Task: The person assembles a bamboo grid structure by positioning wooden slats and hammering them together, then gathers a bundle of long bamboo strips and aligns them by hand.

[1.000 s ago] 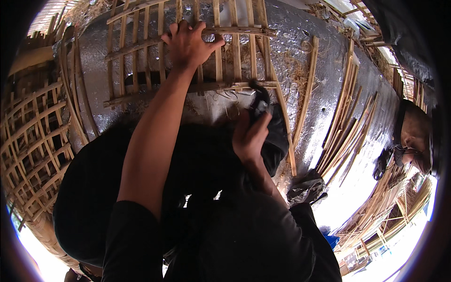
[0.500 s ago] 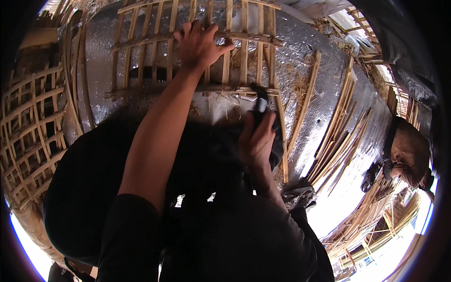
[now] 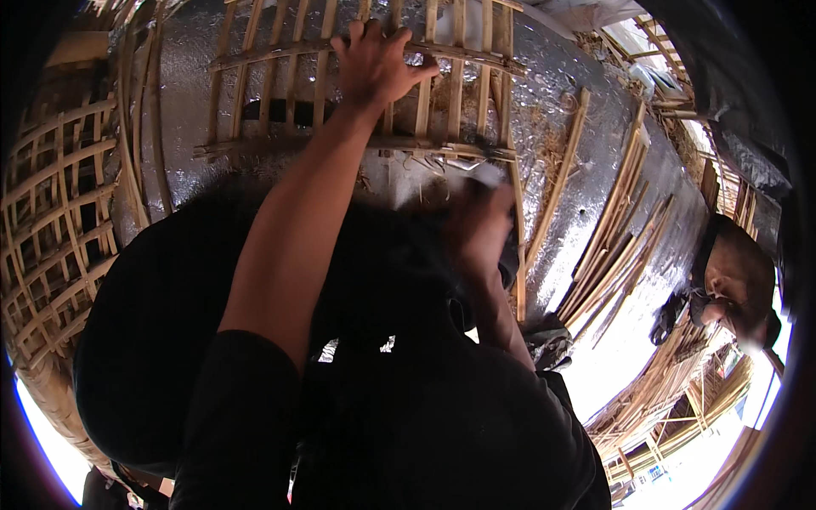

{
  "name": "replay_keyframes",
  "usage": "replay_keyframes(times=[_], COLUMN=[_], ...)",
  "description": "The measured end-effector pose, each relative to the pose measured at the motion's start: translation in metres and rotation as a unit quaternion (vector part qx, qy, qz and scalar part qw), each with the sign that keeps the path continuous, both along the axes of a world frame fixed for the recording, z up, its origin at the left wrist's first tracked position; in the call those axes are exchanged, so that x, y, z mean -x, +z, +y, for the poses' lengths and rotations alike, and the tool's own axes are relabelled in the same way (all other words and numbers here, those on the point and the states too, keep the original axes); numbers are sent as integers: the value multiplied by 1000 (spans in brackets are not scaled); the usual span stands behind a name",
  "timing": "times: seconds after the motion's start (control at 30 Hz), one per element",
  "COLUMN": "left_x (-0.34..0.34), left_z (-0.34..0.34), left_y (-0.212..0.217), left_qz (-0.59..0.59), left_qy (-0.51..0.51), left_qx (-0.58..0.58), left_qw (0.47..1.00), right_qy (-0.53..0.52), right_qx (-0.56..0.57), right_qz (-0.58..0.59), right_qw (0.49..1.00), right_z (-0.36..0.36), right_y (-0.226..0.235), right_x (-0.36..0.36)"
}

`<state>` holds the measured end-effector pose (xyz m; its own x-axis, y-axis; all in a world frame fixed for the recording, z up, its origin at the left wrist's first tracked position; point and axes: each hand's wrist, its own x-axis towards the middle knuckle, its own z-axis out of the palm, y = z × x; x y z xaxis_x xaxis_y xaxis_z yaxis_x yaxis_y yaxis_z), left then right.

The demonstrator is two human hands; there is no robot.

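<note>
A bamboo lattice panel (image 3: pixel 280 93) of thin slats lies on a silver foil-like sheet (image 3: pixel 586 68). My left hand (image 3: pixel 374 59) reaches far out and grips a cross slat near the panel's upper edge, fingers curled over it. My right hand (image 3: pixel 480 225) is closer in, at the panel's lower right corner. It is motion-blurred and closed around a dark tool (image 3: pixel 491 174) whose tip sits by the lower cross slat. My black sleeves and clothing hide the near part of the panel.
Loose bamboo strips (image 3: pixel 616 238) lie in a bundle right of the panel. A woven bamboo basket frame (image 3: pixel 51 238) curves along the left. Another person (image 3: pixel 735 280) crouches at the right edge beside more bamboo frames (image 3: pixel 671 399).
My left hand keeps its hold on the upper slat. My right hand with the tool has shifted slightly up toward the lower slat and is now blurred by motion.
</note>
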<state>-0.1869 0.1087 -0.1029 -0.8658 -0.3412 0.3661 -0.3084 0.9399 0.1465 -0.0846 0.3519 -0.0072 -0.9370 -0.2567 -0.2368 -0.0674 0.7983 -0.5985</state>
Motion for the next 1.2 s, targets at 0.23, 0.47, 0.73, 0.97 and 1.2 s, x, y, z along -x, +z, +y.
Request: replay_keyframes(times=[0.23,0.47,0.73,0.97,1.2], left_x=[-3,-9,-3,-8,-8], left_z=[3,0,0,0,-2], left_y=[1,1,-8,14,10], left_qz=[-39,-32,-10,-66,-74], left_qy=[-4,-2,-6,7,7], left_qx=[-34,-2,-22,-72,-99], left_qw=[999,999,1000,995,992], right_qy=[67,98,203,251,205], right_qx=[-96,-2,-235,-262,-198], right_qz=[-94,35,-99,-35,-23], right_qw=[989,995,945,931,958], right_z=[4,-11,-37,-41,-49], right_y=[-20,34,47,57,69], right_x=[0,3,14,17,23])
